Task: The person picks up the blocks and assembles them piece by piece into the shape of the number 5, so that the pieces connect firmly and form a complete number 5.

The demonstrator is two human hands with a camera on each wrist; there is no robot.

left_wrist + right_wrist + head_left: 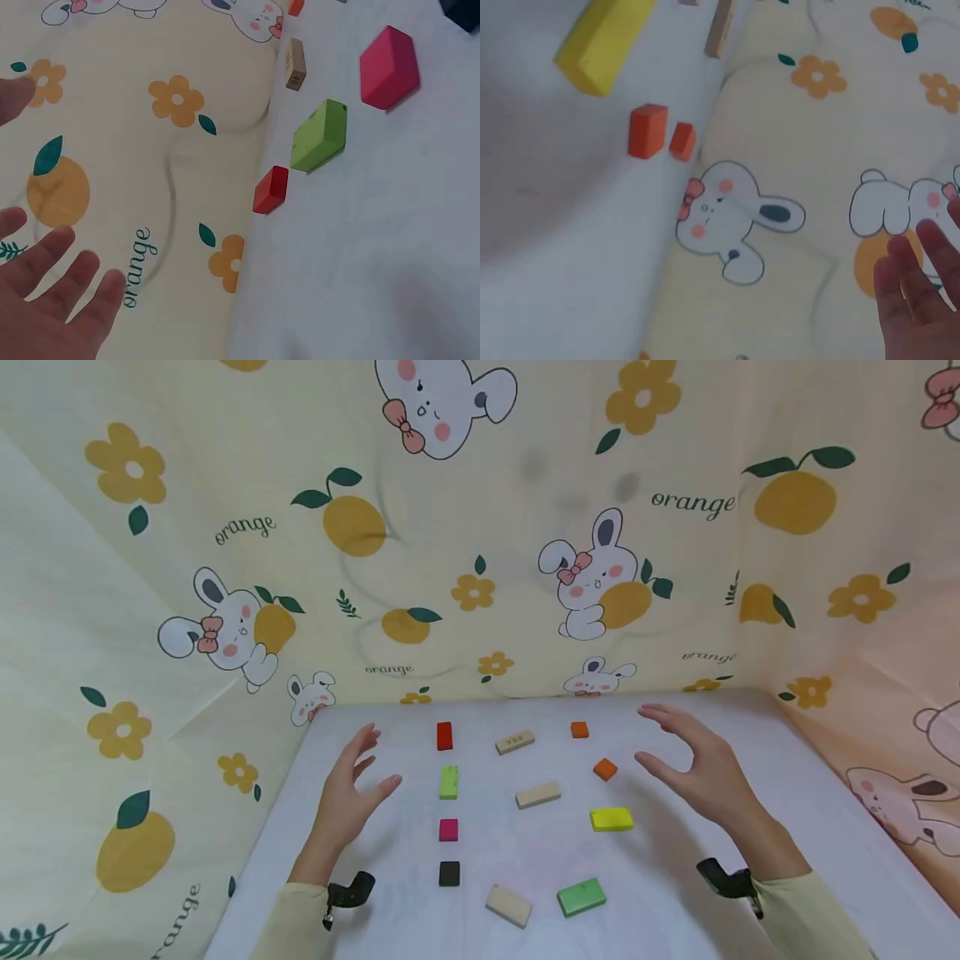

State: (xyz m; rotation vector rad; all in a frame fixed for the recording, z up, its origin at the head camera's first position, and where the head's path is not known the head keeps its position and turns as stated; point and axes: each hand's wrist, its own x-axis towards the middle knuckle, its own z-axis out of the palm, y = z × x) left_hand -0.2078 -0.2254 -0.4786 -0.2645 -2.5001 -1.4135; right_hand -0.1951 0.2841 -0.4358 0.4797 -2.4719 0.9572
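My left hand [347, 797] hovers over the left of the white table with fingers relaxed and apart, holding nothing. Closest to it are a lime green block [448, 782], a red block [445, 736], a magenta block [448, 830] and a black block [449, 873], in a column. On the other side, my right hand [705, 772] is likewise raised with thumb and fingers spread and nothing between them. Near it lie two orange blocks [605, 769] and a yellow block [612, 819]. In the right wrist view its fingers [911, 289] are straight.
Between the hands lie a beige block with markings [515, 742], a plain beige block [537, 795], another beige block [509, 906] and a green block [581, 897]. A printed cloth [427, 577] with rabbits and oranges rises behind and beside the white table [397, 918].
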